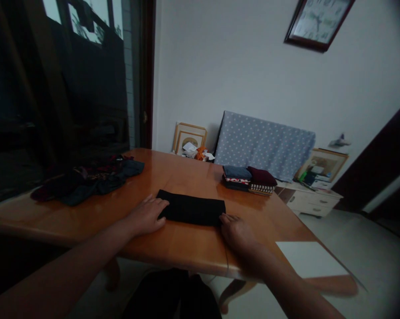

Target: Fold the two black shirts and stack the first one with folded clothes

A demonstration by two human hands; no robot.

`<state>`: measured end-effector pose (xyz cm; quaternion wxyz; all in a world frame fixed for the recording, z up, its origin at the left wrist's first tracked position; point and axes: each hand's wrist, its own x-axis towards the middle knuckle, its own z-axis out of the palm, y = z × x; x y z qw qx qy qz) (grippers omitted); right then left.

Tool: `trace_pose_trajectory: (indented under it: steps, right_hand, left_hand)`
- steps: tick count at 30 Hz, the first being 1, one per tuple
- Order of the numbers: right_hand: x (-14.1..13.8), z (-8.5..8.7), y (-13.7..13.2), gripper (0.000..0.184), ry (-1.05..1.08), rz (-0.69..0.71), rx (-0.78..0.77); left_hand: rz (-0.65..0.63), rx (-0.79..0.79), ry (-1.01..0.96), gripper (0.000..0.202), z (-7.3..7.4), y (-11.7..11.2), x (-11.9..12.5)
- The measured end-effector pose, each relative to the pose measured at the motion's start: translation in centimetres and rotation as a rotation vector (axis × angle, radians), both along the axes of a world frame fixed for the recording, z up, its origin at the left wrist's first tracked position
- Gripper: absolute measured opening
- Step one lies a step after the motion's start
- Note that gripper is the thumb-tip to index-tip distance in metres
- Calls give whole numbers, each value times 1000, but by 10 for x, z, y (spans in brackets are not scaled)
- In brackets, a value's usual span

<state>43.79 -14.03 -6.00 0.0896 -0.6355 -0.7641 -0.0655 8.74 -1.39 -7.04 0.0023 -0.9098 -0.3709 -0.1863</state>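
A black garment (191,209), folded into a long flat rectangle, lies on the wooden table (183,177) in front of me. My left hand (149,215) rests on its left end, palm down, fingers stretched over the corner. At the opposite end, my right hand (235,232) has its fingers closed at the near right corner of the cloth. Part of the right fingers is hidden, but the edge of the fabric meets the fingertips.
Rumpled dark clothes (96,179) lie at the table's left. Two folded stacks, one topped with denim (237,172) and one with maroon cloth (262,176), stand at the back right. White paper (311,259) lies near the right edge. Behind are a dotted cover (262,144) and a low cabinet (308,201).
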Motion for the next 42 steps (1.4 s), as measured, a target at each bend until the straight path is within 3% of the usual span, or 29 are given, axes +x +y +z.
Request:
trace_pose_trajectory:
  steps: [8, 16, 19, 24, 26, 28, 31, 34, 38, 42]
  right_hand:
    - [1, -2, 2, 39, -35, -11, 67]
    - [4, 3, -6, 38, 222, -52, 43]
    - [6, 13, -9, 36, 364, -71, 79]
    - [19, 43, -6, 21, 738, -34, 58]
    - [24, 53, -5, 18, 899, -23, 70]
    - [25, 57, -5, 17, 1027, -36, 56]
    - [25, 46, -3, 17, 1136, -77, -58]
    - [23, 24, 5, 20, 1177, -170, -94]
    - [24, 0, 19, 19, 1177, -294, -24]
    - [30, -11, 25, 15, 1180, -326, 16]
  left_hand:
    - [114, 3, 19, 42, 1, -12, 13]
    - [186, -30, -13, 36, 3, -16, 7]
    - [149, -62, -96, 29, 18, -16, -3]
    - [97, -246, -415, 18, 69, -19, -12]
    - [106, -338, -597, 23, 87, -21, -13]
    - [107, -473, -745, 32, 95, -22, -14]
    - [137, -713, -838, 40, 83, -23, -13]
    - [217, -831, -827, 40, 49, -17, -7]
    - [283, -785, -847, 43, 10, -2, 2]
    - [339, -619, -783, 35, -1, 9, 1]
